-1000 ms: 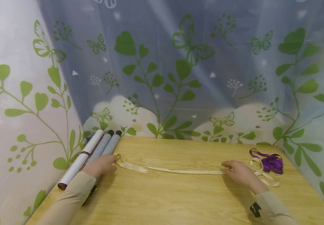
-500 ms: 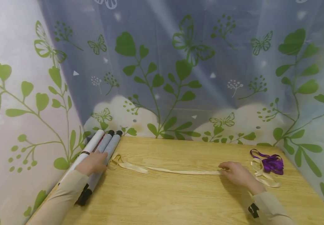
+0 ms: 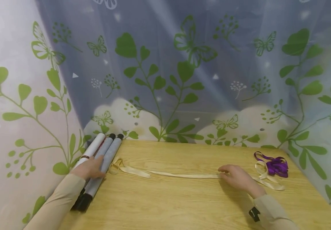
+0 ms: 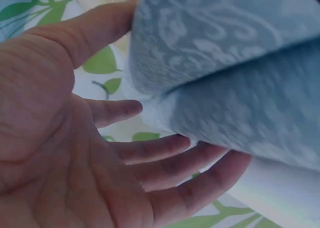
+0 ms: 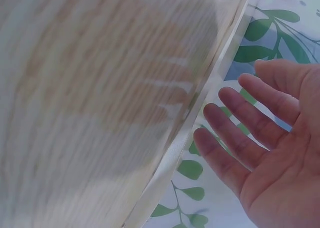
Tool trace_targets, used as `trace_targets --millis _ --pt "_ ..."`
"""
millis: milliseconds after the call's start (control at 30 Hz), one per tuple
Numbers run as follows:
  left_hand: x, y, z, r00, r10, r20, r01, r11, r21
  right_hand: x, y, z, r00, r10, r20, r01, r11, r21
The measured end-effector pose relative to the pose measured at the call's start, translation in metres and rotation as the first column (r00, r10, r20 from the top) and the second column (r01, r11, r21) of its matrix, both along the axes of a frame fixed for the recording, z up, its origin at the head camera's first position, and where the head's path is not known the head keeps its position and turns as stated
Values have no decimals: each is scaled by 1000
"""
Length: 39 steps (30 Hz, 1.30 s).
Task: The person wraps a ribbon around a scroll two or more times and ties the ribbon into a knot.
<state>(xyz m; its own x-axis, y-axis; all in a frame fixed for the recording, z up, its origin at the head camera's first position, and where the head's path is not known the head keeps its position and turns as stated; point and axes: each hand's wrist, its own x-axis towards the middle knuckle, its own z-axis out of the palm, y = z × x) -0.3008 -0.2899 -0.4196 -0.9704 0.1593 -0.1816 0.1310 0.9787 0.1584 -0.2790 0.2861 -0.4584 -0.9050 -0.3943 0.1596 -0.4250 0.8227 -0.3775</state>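
Note:
My left hand (image 3: 89,168) is over two rolled scrolls at the table's left side. Both are grey-blue with black end knobs; the nearer grey scroll (image 3: 112,155) lies to the right of the other grey scroll (image 3: 104,150). In the left wrist view my thumb (image 4: 107,25) meets one patterned roll, and the spread fingers (image 4: 195,193) reach the other. A cream ribbon (image 3: 179,175) stretches across the table, looped at its left end. My right hand (image 3: 240,180), fingers extended, is at the ribbon; in the right wrist view it stands apart from the ribbon (image 5: 170,163).
Left of the grey scrolls lies a white scroll (image 3: 94,145) with a brown tie. A bunched purple ribbon (image 3: 278,166) rests at the right rear, beside the cream ribbon's curled end. Leaf-printed curtains (image 3: 165,64) close off the wooden table (image 3: 165,204) behind and at both sides.
My left hand has left the cream ribbon's looped end and moved left onto the grey scrolls. My right hand has slid slightly left along the ribbon.

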Motion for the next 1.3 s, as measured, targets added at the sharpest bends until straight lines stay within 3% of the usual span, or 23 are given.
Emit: trace_targets --millis 133,333,600,733,1100,1300 --pt "-4 -5 -1 1000 -1 31 0 1000 27 0 -1 -1 1000 -6 3 5 1000 15" --pt "-5 -6 0 993 48 112 -52 998 30 2 -5 -1 1000 -18 20 18 1000 17" --pt "-7 1 2 992 88 92 -90 996 18 4 -13 0 1000 -10 24 9 999 48" --pt "-11 -1 -4 990 95 101 -99 995 33 3 -13 -1 1000 4 18 -5 999 54" --pt "-12 -10 -15 999 21 -25 -20 999 30 0 -14 -3 999 19 49 -21 999 26" --pt "-9 -18 -14 1000 15 -23 -13 996 83 0 -14 -3 999 26 35 -27 999 29"
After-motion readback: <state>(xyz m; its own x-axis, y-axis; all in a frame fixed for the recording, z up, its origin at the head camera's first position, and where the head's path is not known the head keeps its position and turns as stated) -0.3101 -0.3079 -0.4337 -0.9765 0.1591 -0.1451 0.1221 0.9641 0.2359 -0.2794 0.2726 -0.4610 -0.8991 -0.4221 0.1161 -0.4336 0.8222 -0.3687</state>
